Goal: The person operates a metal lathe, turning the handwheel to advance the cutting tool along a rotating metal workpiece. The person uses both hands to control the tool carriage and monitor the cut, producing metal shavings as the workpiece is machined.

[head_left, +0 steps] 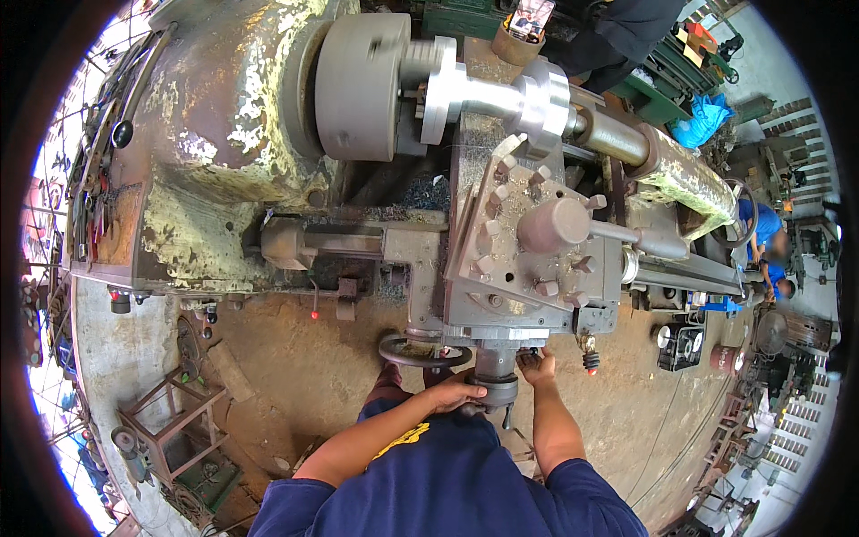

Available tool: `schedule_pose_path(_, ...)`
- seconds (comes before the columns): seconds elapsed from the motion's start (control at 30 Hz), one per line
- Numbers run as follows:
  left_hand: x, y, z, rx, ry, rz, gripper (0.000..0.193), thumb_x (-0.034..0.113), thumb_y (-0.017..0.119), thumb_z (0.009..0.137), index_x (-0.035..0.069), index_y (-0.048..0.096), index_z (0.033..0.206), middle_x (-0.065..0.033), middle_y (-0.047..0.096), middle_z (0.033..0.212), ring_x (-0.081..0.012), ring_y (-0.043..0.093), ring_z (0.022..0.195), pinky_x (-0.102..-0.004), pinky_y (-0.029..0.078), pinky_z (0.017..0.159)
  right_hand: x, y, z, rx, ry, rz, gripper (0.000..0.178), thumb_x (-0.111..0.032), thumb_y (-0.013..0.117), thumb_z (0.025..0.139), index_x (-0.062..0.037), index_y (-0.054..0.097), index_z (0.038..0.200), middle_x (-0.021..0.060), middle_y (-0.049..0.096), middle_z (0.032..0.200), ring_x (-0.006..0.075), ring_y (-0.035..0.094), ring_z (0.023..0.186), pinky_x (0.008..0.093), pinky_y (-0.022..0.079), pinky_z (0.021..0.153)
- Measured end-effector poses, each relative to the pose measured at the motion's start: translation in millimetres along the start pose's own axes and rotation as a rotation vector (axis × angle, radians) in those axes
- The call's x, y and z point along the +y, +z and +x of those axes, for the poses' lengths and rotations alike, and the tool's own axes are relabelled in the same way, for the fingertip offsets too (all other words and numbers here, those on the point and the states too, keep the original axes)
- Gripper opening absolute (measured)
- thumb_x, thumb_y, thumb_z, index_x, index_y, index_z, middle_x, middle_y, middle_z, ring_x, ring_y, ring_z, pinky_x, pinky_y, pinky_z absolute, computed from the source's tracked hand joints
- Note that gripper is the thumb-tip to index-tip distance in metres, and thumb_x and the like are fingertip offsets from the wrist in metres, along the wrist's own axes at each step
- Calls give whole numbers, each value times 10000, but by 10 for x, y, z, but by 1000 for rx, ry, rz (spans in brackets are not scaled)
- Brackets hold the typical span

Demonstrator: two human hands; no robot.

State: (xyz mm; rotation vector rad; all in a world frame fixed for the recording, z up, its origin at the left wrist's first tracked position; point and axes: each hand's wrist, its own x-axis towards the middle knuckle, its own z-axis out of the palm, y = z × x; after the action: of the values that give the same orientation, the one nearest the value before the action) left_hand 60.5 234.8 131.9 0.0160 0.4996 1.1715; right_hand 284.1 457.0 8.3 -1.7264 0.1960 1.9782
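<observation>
A large metal lathe fills the view, and I stand at its front. My left hand (455,392) is wrapped round the left side of the round handwheel (497,391) on the cross slide, thumb on its rim. Just right of it, my right hand (537,366) has its fingers curled up under the slide's front edge, by a small dark knob; what they hold is partly hidden. Above, the tool post (553,225) carries several square-headed bolts. A shiny stepped metal shaft (488,97) sits between the grey chuck (362,87) and the tailstock (658,161).
A larger handwheel (425,350) is left of my hands, and a red-tipped lever (591,362) hangs at right. Metal shavings lie on the lathe bed. A rusty metal frame (170,412) stands lower left. Someone in dark clothing is behind the lathe; people in blue are far right.
</observation>
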Motion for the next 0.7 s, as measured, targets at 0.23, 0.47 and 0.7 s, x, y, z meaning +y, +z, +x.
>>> schedule_pose_path(0.23, 29, 52, -2, -2, 0, -5, 857, 259, 797, 781, 9, 323, 1451, -141, 560, 1318, -287, 579, 1161, -457, 490, 968, 28, 72, -96, 31, -16, 33, 416, -380, 543, 923, 6, 522, 1077, 146, 595, 1013, 308, 588, 941, 487, 461, 947)
schedule_pose_path(0.47, 59, 49, -28, -51, 0, -10, 705, 198, 732, 866, 25, 354, 1436, -140, 535, 1358, -271, 561, 1213, -435, 464, 1036, 36, 71, -90, 29, -22, 3, 453, -385, 529, 929, 14, 505, 1143, 154, 592, 1071, 319, 583, 1011, 501, 446, 982)
schedule_pose_path(0.7, 4, -61, 29, -86, -25, -17, 701, 190, 736, 862, 28, 349, 1424, -150, 546, 1333, -286, 565, 1199, -467, 494, 994, 14, -18, 1, -42, -9, 32, 455, -360, 635, 914, 11, 499, 1138, 181, 576, 1102, 335, 578, 1039, 513, 473, 977)
